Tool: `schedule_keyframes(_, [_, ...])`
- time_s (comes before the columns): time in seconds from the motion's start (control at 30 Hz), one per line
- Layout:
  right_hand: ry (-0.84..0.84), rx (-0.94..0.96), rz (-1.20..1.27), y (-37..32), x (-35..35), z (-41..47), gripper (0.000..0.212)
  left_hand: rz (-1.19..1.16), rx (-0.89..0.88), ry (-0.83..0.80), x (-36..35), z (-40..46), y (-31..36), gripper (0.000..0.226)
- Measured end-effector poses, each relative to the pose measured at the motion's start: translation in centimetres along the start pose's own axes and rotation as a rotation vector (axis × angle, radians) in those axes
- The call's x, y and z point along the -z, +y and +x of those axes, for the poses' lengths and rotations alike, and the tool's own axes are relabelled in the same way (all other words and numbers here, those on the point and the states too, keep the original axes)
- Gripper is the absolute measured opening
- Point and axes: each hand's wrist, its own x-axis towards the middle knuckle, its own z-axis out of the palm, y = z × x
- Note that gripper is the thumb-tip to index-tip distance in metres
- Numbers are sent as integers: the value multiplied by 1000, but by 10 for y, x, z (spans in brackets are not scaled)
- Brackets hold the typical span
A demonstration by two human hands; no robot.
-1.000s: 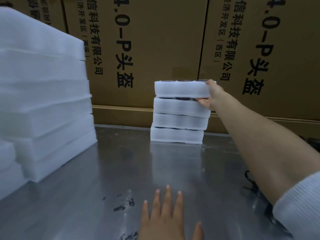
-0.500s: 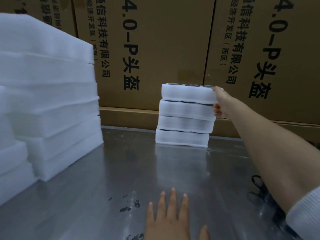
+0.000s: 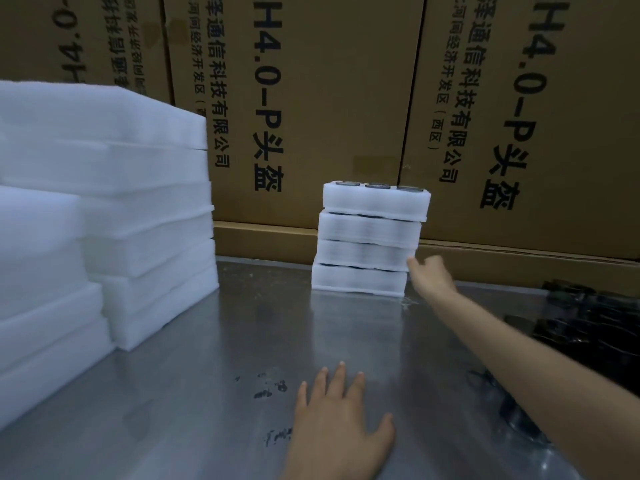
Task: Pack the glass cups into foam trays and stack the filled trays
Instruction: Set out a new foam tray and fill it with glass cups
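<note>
Just the one head-worn wide-angle view: the steel table (image 3: 214,393) is seen from above and close in, faced forward-down toward the cardboard boxes (image 3: 329,98) behind it.

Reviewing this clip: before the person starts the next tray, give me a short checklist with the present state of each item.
1. Filled tray stack stands on the metal table: ok, four trays high.
2. Stack squared up: not ok, the top tray overhangs to the right and the layers step slightly.
3. Right hand free of the stack: cannot tell, blurred beside the lower trays, possibly touching.
4. Left hand free: ok, flat on the table, holding nothing.
5. Empty foam in supply: ok, tall piles at left.
6. Cups to pack: cannot tell, only dark blurred items at right.
</note>
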Motion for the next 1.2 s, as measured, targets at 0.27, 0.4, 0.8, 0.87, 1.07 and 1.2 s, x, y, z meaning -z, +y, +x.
schedule_keyframes(0.27, [-177,164,-368,57,11,-161,31,96,-35,179,15,-25,13,36])
schedule_keyframes(0.4, [-144,217,-467,78,34,-229,24,112,-42,208,16,-57,22,32])
schedule_keyframes(0.8, [-201,395,-598,114,66,-329,51,550,-294,219,74,-125,-12,48])
schedule_keyframes(0.87, [-196,396,-591,112,67,-330,50,665,-116,264,126,-108,-42,60])
schedule_keyframes(1.07, [-192,386,-569,112,67,-329,49,614,596,353,262,-107,-147,86])
schedule_keyframes(1.2, [-177,395,-565,111,67,-329,47,565,631,356,282,-118,-175,79])
